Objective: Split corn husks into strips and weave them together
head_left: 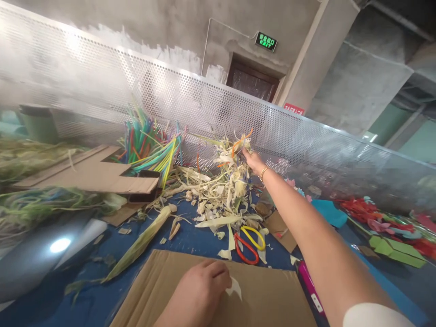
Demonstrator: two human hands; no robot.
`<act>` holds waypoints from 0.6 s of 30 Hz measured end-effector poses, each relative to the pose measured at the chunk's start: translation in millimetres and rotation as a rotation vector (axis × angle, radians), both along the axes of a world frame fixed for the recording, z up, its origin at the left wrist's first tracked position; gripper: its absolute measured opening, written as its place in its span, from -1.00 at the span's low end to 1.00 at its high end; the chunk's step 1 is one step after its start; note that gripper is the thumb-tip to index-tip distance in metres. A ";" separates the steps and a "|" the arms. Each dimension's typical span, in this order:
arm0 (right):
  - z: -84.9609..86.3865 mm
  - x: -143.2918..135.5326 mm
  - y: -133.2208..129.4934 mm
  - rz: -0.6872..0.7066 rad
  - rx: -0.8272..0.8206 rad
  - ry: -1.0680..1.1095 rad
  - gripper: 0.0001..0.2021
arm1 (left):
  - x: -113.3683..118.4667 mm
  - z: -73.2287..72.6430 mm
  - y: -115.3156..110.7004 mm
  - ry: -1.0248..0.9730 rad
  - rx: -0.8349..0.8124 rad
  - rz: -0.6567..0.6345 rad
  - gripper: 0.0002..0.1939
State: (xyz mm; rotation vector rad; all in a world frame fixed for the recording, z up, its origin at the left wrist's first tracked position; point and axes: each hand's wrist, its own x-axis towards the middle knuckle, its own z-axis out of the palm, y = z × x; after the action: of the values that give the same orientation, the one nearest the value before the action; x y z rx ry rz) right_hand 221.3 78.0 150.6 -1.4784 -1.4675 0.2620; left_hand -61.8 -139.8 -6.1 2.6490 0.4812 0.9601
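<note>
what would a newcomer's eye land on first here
Probably the outstretched right hand at the tangled heap of pale husks, mid-table. Then the bright bundle of coloured stems left of the heap, and the red and yellow loops in front of it. Nearest the camera, the left hand is over brown cardboard, a white scrap beside it.

Right hand (253, 161) partly hidden by husks (240, 186)

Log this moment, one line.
left hand: at white scrap on cardboard | right hand: at husk pile | scissors: beyond cardboard
</note>
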 end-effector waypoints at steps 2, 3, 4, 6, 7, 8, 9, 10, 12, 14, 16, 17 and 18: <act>-3.8 -1.5 -4.4 0.091 -0.160 0.131 -0.44 | 0.3 -0.8 0.8 -0.004 0.009 0.000 -0.69; -5.0 -2.6 -7.5 0.144 -0.248 0.197 -0.41 | 0.5 -0.8 1.0 -0.005 0.013 -0.003 -0.69; -5.8 -3.8 -10.8 0.202 -0.338 0.261 -0.39 | 0.6 -0.6 1.1 -0.005 0.015 -0.006 -0.69; -6.2 -5.4 -17.6 0.286 -0.491 0.321 -0.35 | 0.7 0.4 0.8 0.006 0.009 -0.007 -0.71; -5.9 -5.7 -20.6 0.306 -0.550 0.312 -0.37 | 0.7 0.9 0.6 0.015 0.000 -0.003 -0.72; -5.4 -5.6 -23.1 0.311 -0.595 0.283 -0.42 | 0.7 1.5 0.3 0.024 -0.008 0.003 -0.73; -4.8 -5.0 -25.1 0.300 -0.622 0.229 -0.49 | 0.6 1.9 0.0 0.033 -0.016 0.008 -0.74; -4.2 -4.0 -26.5 0.269 -0.630 0.139 -0.53 | 0.4 2.1 -0.2 0.042 -0.021 0.012 -0.75; -3.8 -1.7 -28.9 0.160 -0.603 -0.101 -0.49 | 0.2 1.9 -0.5 0.057 -0.024 0.015 -0.75; -6.3 -0.5 -32.3 0.043 -0.557 -0.306 -0.43 | 0.2 1.1 -0.7 0.063 -0.025 0.014 -0.76; -14.1 -2.0 -38.6 -0.033 -0.518 -0.402 -0.41 | 0.6 -0.3 -0.7 0.055 -0.026 0.013 -0.76; -20.3 -4.0 -43.0 -0.044 -0.522 -0.441 -0.39 | 0.9 -1.0 -0.6 0.051 -0.024 0.010 -0.76; -27.9 -6.7 -47.7 -0.042 -0.544 -0.502 -0.36 | 1.3 -1.8 -0.6 0.047 -0.020 0.004 -0.76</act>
State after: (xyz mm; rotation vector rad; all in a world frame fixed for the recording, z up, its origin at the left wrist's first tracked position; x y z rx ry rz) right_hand 214.5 30.3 122.7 -2.1214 -1.8499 0.2926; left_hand -60.5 -140.4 -7.9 2.6589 0.5048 0.8914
